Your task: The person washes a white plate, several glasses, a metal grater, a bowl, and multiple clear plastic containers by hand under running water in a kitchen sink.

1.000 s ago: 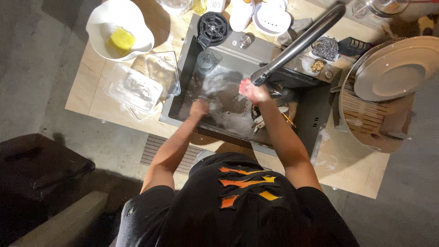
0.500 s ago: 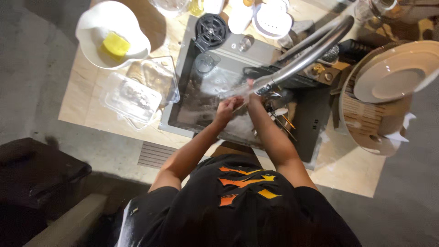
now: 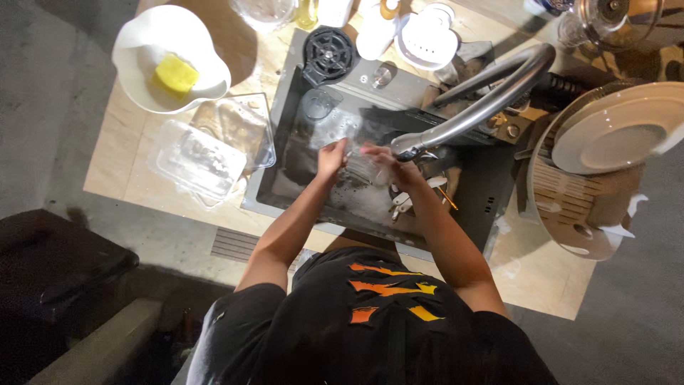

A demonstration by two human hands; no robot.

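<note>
Both hands have come together since a second ago, the left hand (image 3: 332,157) and right hand (image 3: 388,165) now grasping a clear glass (image 3: 360,170) under the tap (image 3: 470,114), at the sink's (image 3: 285,142) middle, with the yellow sponge (image 3: 175,73) in the white bowl (image 3: 135,50) at ten o'clock.

There is only one view. It looks almost straight down from high above the person, so the back of the black shirt (image 3: 370,321) fills the lower part. The top of the picture faces away from the person, over the dark sink (image 3: 285,178) and the counter (image 3: 121,164). The view is rather far and wide, and grey floor (image 3: 43,85) shows at both sides.
</note>
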